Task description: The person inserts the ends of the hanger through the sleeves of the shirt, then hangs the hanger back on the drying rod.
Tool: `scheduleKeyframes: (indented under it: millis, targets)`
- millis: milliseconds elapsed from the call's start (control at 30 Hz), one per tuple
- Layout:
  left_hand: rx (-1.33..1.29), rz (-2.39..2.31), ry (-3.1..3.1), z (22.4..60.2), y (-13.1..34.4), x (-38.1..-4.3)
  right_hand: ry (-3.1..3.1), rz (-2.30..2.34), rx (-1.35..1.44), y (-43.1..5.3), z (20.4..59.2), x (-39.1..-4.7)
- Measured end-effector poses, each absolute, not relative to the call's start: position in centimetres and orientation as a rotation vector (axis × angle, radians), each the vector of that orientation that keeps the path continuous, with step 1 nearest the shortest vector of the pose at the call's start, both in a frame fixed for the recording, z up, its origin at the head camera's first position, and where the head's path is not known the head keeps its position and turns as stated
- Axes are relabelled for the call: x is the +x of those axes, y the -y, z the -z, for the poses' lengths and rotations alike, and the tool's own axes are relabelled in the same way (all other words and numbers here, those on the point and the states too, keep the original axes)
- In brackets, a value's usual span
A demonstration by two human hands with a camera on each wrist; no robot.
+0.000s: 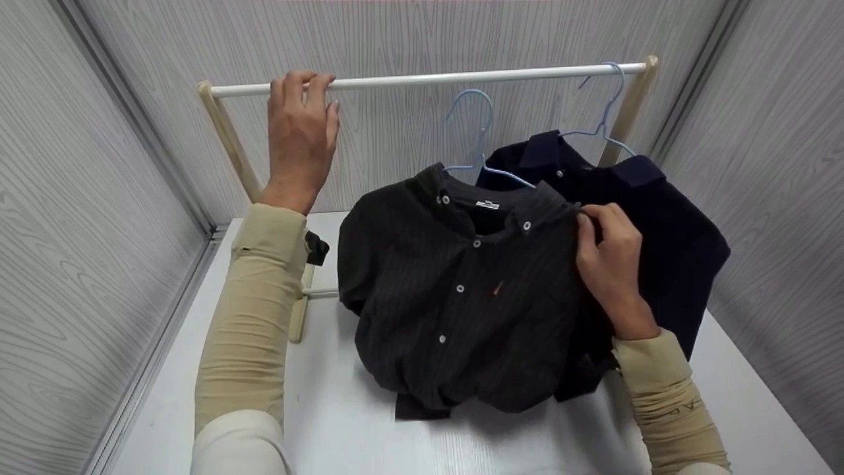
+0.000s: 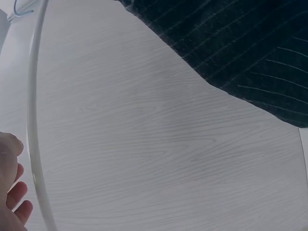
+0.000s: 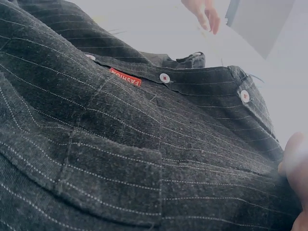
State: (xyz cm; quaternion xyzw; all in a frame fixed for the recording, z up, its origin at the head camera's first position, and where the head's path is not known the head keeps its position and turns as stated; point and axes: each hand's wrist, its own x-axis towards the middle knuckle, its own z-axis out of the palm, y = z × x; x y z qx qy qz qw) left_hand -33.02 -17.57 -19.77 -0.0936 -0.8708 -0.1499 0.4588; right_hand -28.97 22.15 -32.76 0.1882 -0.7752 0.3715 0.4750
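My right hand (image 1: 610, 257) pinches the shoulder of a dark grey pinstriped shirt (image 1: 409, 264) with white buttons. The shirt is on a blue wire hanger (image 1: 486, 142), whose hook shows just below the white rail (image 1: 409, 80) in the head view. My left hand (image 1: 300, 132) is at the left part of the rail, fingers loosely bent. In the left wrist view, a narrow gap shows between that hand (image 2: 12, 180) and the rail. Behind the grey shirt, a navy shirt (image 1: 686, 251) hangs from the rail's right end on another blue hanger (image 1: 603, 119).
The rack's wooden posts (image 1: 227, 142) stand at both ends of the rail. A low white bar (image 1: 321, 292) runs behind the grey shirt. Under the rack is a white tabletop (image 1: 336, 409), with wood-grain panels (image 1: 119, 165) at the sides and back.
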Motion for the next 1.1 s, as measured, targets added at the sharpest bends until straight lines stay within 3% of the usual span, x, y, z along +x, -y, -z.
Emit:
scheduleKeyframes:
  millis: [700, 1100]
  targets:
    - [-0.120, 0.328, 2.162, 18.3, 17.0, -34.5, 1.891, -0.866, 0.341, -22.8, 29.2, -31.5]
    - [-0.101, 0.381, 2.159, 18.3, 16.6, -34.5, 1.984, -0.865, 0.256, -22.2, 30.6, -32.7]
